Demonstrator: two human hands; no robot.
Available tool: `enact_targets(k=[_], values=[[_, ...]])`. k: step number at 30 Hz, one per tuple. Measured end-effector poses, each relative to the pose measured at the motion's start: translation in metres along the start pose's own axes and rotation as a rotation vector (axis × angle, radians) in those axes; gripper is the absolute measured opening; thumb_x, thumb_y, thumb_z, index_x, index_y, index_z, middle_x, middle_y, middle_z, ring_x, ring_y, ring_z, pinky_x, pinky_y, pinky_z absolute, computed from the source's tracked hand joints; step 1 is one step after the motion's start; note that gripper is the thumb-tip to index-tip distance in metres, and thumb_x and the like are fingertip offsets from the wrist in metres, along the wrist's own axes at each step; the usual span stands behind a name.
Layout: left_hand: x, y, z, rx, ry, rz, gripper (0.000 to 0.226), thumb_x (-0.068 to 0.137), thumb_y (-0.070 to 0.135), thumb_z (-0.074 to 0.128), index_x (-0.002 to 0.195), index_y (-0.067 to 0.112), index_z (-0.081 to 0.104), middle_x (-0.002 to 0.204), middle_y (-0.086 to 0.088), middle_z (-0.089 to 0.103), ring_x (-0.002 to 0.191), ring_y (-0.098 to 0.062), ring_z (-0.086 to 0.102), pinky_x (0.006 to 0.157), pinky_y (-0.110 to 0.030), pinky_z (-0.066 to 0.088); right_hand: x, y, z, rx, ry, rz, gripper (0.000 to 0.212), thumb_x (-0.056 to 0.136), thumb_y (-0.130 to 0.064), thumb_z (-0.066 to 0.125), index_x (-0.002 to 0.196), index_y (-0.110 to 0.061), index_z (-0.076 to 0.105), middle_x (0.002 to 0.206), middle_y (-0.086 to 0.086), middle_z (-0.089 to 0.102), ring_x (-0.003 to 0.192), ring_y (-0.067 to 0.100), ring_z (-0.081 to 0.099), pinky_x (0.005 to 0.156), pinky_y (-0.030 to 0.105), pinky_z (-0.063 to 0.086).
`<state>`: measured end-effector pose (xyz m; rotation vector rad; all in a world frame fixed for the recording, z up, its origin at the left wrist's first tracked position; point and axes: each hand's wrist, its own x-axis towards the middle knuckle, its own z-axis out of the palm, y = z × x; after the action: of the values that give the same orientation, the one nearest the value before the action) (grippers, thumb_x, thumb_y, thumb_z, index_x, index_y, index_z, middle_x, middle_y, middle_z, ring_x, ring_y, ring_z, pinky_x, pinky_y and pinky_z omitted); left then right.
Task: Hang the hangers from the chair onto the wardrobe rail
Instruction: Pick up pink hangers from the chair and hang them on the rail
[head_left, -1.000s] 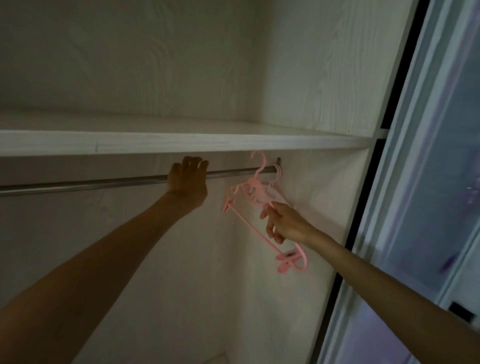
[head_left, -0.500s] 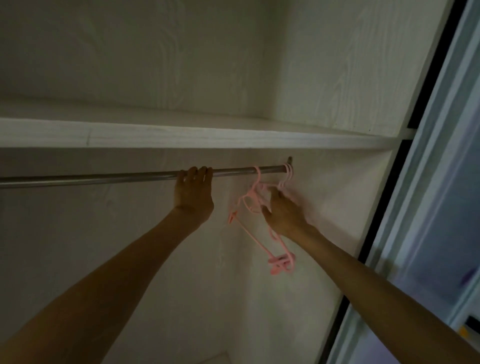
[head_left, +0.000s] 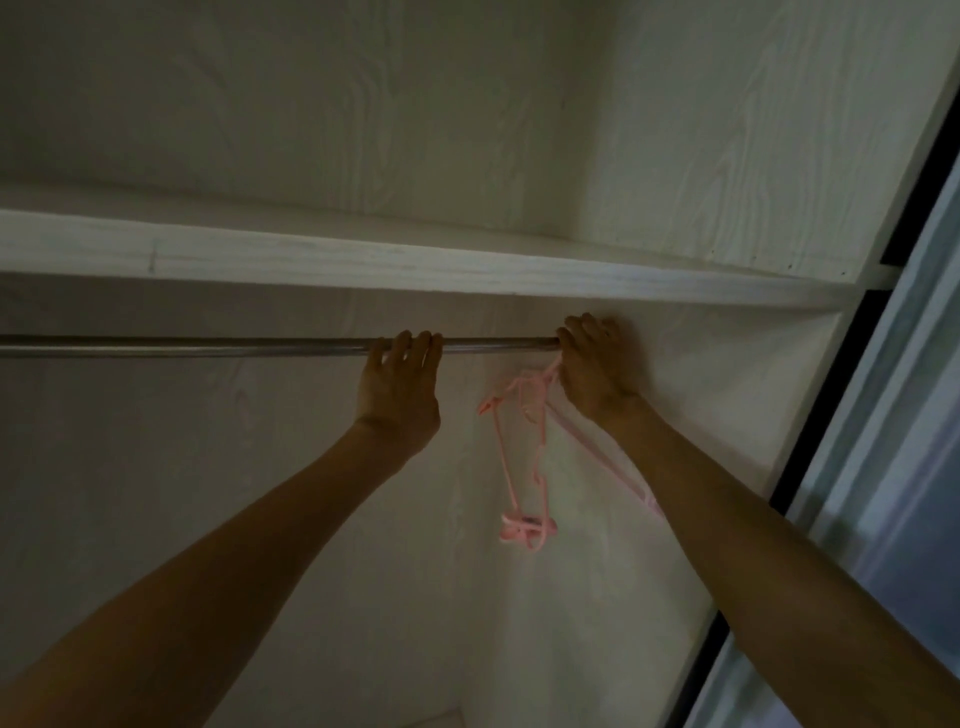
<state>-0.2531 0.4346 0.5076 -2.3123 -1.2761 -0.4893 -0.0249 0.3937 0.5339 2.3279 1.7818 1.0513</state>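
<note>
A metal wardrobe rail (head_left: 208, 347) runs across under a white shelf. My left hand (head_left: 400, 389) grips the rail from below, fingers curled over it. My right hand (head_left: 592, 369) is at the rail's right end by the side wall, fingers curled over the rail and the hooks of the pink hangers (head_left: 519, 452). The hangers dangle below that hand, tilted, with clips at their lower ends. Their hooks are hidden behind my right hand.
A white shelf (head_left: 415, 265) sits just above the rail. The wardrobe's right side wall (head_left: 727, 389) is close to my right hand. A sliding door frame (head_left: 883, 415) stands at the right. The rail left of my left hand is bare.
My right hand rose from the hangers' body up to the rail's right end. The hangers now hang more steeply. My left hand kept its hold on the rail. The view tilted upward.
</note>
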Motion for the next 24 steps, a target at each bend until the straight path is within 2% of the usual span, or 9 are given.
enact_targets(k=[2, 5, 12, 16, 18, 19, 21, 22, 24], values=[[0.000, 0.000, 0.002, 0.007, -0.002, -0.002, 0.068, 0.097, 0.033, 0.035, 0.151, 0.013, 0.000, 0.158, -0.005, 0.010, 0.146, -0.023, 0.011, 0.119, -0.040, 0.011, -0.001, 0.011, 0.002, -0.093, -0.073, 0.031, 0.061, 0.093, -0.031, 0.045, 0.143, -0.002, 0.028, 0.155, 0.013, 0.019, 0.144, 0.030, 0.013, 0.118, 0.046, 0.006], [0.001, -0.001, 0.004, 0.012, 0.010, -0.008, 0.068, 0.097, 0.034, 0.035, 0.151, 0.014, 0.000, 0.159, -0.004, 0.010, 0.146, -0.022, 0.011, 0.119, -0.041, 0.011, -0.005, 0.019, 0.005, -0.263, -0.146, 0.071, 0.066, 0.096, -0.038, 0.033, 0.149, -0.006, 0.009, 0.159, 0.010, 0.002, 0.147, 0.029, -0.005, 0.117, 0.048, -0.009], [0.001, -0.004, 0.006, 0.045, -0.012, 0.012, 0.071, 0.097, 0.035, 0.035, 0.151, 0.014, -0.006, 0.159, -0.005, 0.004, 0.147, -0.023, 0.008, 0.119, -0.041, 0.008, -0.011, 0.024, 0.004, -0.326, -0.156, 0.035, 0.070, 0.096, -0.039, 0.033, 0.150, -0.007, 0.002, 0.159, 0.010, -0.001, 0.147, 0.029, -0.007, 0.117, 0.047, -0.009], [-0.002, -0.006, 0.004, 0.032, -0.068, 0.023, 0.077, 0.096, 0.034, 0.038, 0.149, 0.012, -0.013, 0.160, -0.005, -0.009, 0.148, -0.022, -0.003, 0.120, -0.039, 0.000, -0.031, 0.027, -0.006, -0.190, -0.091, 0.026, 0.062, 0.095, -0.028, 0.036, 0.149, -0.005, 0.016, 0.157, 0.013, 0.012, 0.146, 0.030, 0.006, 0.120, 0.046, 0.000], [-0.007, -0.006, 0.004, 0.017, -0.057, 0.032, 0.079, 0.095, 0.035, 0.039, 0.149, 0.011, -0.014, 0.159, -0.005, -0.012, 0.148, -0.022, -0.006, 0.119, -0.040, -0.003, -0.046, 0.023, -0.008, -0.138, -0.028, -0.007, 0.057, 0.089, -0.023, 0.049, 0.141, -0.003, 0.037, 0.153, 0.017, 0.026, 0.141, 0.033, 0.024, 0.117, 0.048, 0.017], [-0.011, -0.004, 0.005, 0.004, -0.034, 0.041, 0.080, 0.094, 0.036, 0.040, 0.150, 0.012, -0.012, 0.159, -0.005, -0.011, 0.148, -0.022, -0.006, 0.119, -0.041, -0.003, -0.054, 0.021, -0.008, -0.115, 0.035, -0.022, 0.054, 0.079, -0.021, 0.062, 0.129, -0.003, 0.052, 0.145, 0.019, 0.041, 0.131, 0.035, 0.040, 0.110, 0.049, 0.031], [-0.021, 0.000, 0.005, -0.057, -0.011, 0.070, 0.077, 0.093, 0.036, 0.043, 0.151, 0.014, -0.003, 0.160, -0.004, -0.005, 0.148, -0.022, -0.002, 0.120, -0.041, 0.001, -0.070, 0.016, -0.011, -0.082, 0.100, -0.069, 0.055, 0.046, -0.015, 0.081, 0.099, -0.004, 0.071, 0.112, 0.019, 0.066, 0.097, 0.034, 0.064, 0.083, 0.044, 0.053], [-0.028, 0.005, 0.002, -0.119, -0.018, 0.102, 0.074, 0.092, 0.034, 0.044, 0.151, 0.015, 0.003, 0.160, -0.003, 0.001, 0.148, -0.022, 0.003, 0.120, -0.041, 0.004, -0.084, 0.013, -0.012, -0.067, 0.111, -0.080, 0.055, 0.037, -0.013, 0.082, 0.090, -0.004, 0.073, 0.100, 0.017, 0.069, 0.085, 0.032, 0.067, 0.072, 0.039, 0.055], [-0.039, 0.015, 0.002, -0.222, -0.052, 0.114, 0.065, 0.092, 0.031, 0.046, 0.149, 0.017, 0.017, 0.156, -0.003, 0.019, 0.143, -0.022, 0.021, 0.116, -0.039, 0.018, -0.102, 0.006, -0.017, -0.027, 0.130, -0.142, 0.046, 0.035, -0.011, 0.082, 0.080, -0.007, 0.073, 0.089, 0.013, 0.070, 0.075, 0.028, 0.066, 0.062, 0.032, 0.053]])
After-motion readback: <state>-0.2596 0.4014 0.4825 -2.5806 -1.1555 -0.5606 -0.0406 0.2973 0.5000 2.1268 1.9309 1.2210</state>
